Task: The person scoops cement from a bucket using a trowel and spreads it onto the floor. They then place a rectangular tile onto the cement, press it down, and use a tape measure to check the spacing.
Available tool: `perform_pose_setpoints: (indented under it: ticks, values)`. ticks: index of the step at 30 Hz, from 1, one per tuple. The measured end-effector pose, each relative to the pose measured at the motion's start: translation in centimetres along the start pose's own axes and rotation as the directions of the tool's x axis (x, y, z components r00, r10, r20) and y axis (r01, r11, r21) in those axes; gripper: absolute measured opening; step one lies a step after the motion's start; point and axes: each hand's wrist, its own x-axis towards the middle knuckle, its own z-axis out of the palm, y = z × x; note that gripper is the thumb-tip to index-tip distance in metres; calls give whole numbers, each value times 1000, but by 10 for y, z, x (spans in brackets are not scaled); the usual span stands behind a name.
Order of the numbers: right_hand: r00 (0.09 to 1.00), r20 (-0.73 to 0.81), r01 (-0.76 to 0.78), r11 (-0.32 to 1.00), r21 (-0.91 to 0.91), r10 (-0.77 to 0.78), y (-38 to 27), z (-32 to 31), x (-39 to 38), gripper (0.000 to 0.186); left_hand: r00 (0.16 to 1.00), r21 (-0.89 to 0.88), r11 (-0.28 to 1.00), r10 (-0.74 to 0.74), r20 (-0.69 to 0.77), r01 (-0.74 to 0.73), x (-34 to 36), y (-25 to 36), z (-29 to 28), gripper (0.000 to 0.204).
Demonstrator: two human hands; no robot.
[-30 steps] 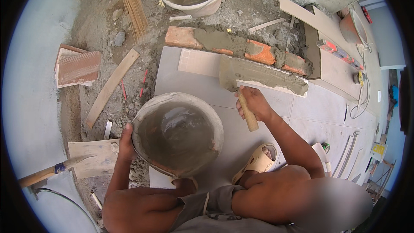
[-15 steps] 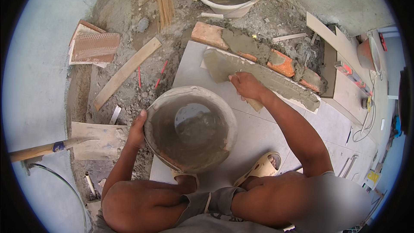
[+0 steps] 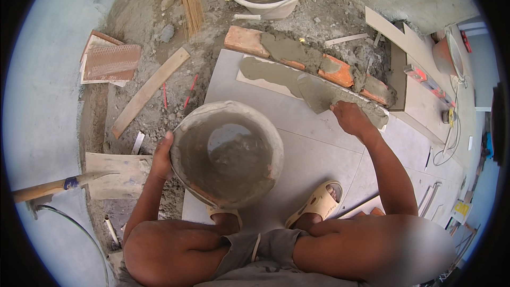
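My left hand (image 3: 162, 158) is closed on the left rim of a grey bucket (image 3: 183, 186), which tilts in front of my knees. Wet mortar (image 3: 239, 162) and a shiny watery patch lie inside it. In my right hand (image 3: 351, 119) is a trowel; its blade (image 3: 314, 94) lies flat on mortar spread along a narrow white tile strip (image 3: 260, 86). Its handle is hidden by my fingers. Bare tile shows along the strip's near left edge. Right behind the strip runs a row of orange bricks (image 3: 245, 41) with mortar between them.
A second bucket (image 3: 271, 8) stands at the back. Left are a wooden plank (image 3: 151, 91), a broom (image 3: 190, 2), stacked tile pieces (image 3: 112, 62) and a wooden-handled tool (image 3: 42, 187). At right, a red level (image 3: 429, 82) rests by upright panels (image 3: 419, 64). Grey floor tiles (image 3: 313, 146) lie underfoot.
My right hand has moved the trowel rightward along the strip, and the mortar at the left end now lies smeared there. My left hand stays on the bucket; the whole view shifts slightly.
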Motion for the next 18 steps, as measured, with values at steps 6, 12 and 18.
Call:
perform_pose_setpoints:
  ticks: [6,12,18]
  values:
    - [963,-181,216,973,81,-198,-40,-63,-87,26,993,314,947,94,-71,-67,-13,29,55,52]
    - [906,-168,336,903,-270,-387,-91,-46,-110,25,990,593,795,141,27,-130,-21,44,126,54]
    - [911,-148,348,911,-223,-384,-93,-53,-130,19,981,722,674,193,34,-157,-25,47,139,59]
